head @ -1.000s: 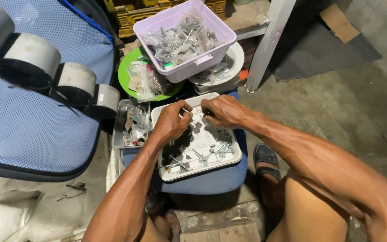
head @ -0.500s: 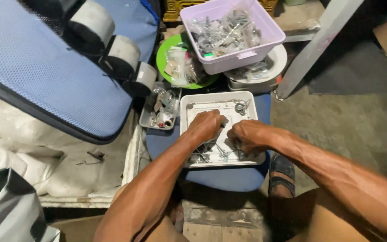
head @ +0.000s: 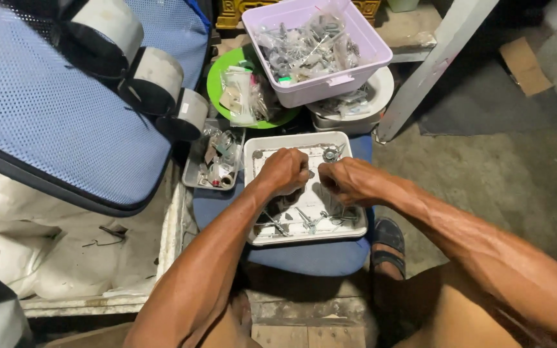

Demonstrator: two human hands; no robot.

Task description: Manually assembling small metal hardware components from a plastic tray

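Centre frame, I see both hands curled over a white rectangular tray [head: 256,193] with a raised rim, sitting on a blue padded stool seat [head: 304,258]. Left hand [head: 285,171] fingers clenched into a loose fist, right hand [head: 346,180] fingers also clenched; something small seems pinched between them, cannot tell what. Small metal parts [head: 311,219], grey, thin, clip-like, lie scattered on the tray's lower half, just below the hands. Upper centre: lilac plastic bin [head: 356,71], square, full of clear bags with metal bits. Beside it a round green plate [head: 217,84] with crinkly plastic bags. Small grey tray [head: 195,174] of oddments touches the white tray's left side. Upper left: blue mesh panel [head: 53,122] with black-and-white rolls.

Versus half a second ago: the hands sit higher on the tray, nearer its top edge, and closer together.

Floor is rough grey concrete [head: 504,174]; a white post [head: 433,64] leans at upper right.
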